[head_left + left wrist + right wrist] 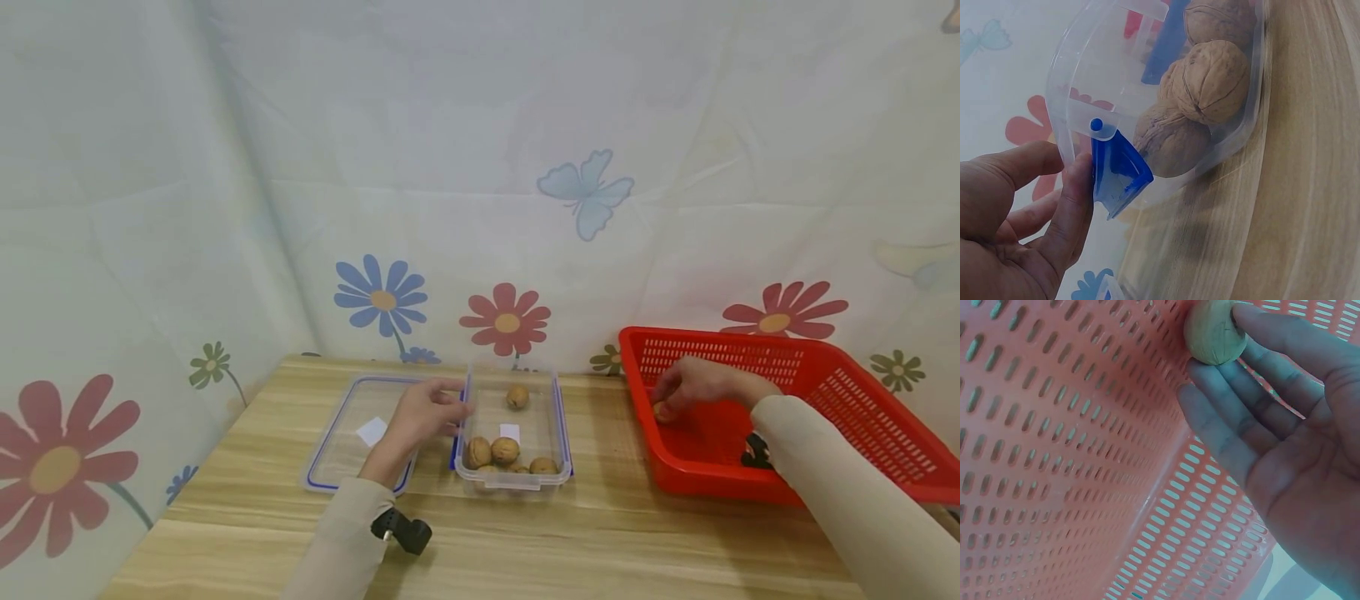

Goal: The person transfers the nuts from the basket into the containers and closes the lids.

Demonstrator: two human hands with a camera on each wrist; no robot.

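Observation:
My left hand (426, 417) is at the left side of a clear plastic box (558, 408), its thumb and fingertips pinching the rim beside a blue latch (1116, 172). Several walnuts (506, 451) lie mostly at the box's near end, and a single walnut (517, 397) sits further back. Inside the red plastic basket (735, 487), my right hand (693, 385) reaches to the left wall. Between thumb and fingers it holds a walnut (1213, 331), which the right wrist view shows close to the perforated side.
Left of the box, a clear lid (352, 454) with a blue seal lies flat on the wooden table (585, 542), a white label on it. Behind the table hangs a flower-printed curtain (450, 167). The basket's raised walls surround the right hand.

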